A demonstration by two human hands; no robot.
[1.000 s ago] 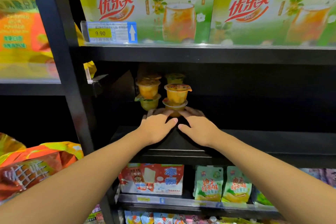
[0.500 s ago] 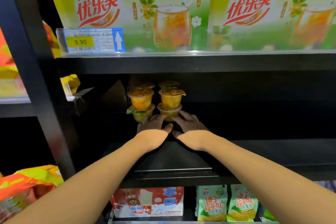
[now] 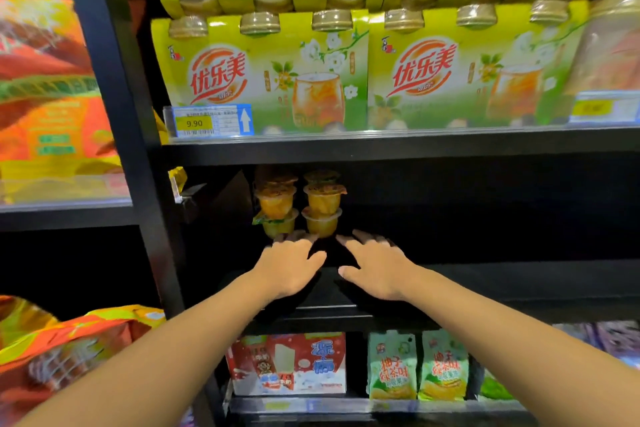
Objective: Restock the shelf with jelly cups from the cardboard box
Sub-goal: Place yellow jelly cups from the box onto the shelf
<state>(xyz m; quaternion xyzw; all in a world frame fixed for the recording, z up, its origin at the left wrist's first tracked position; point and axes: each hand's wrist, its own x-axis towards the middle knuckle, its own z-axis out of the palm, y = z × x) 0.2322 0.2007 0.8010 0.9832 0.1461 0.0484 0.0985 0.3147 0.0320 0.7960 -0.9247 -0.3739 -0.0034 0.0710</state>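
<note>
The left hand (image 3: 289, 263) has eased back from the jelly cups (image 3: 300, 204), its straight fingertips now just short of the lower left cup and holding nothing. Half a second ago both hands sat close together against the stack; now they have parted, and the right hand (image 3: 375, 265) lies spread and empty, drawn off to the right on the dark shelf (image 3: 519, 279). The cups stand stacked just beyond the fingertips, apparently released. The cardboard box is out of view, so the next load likely waits there.
</note>
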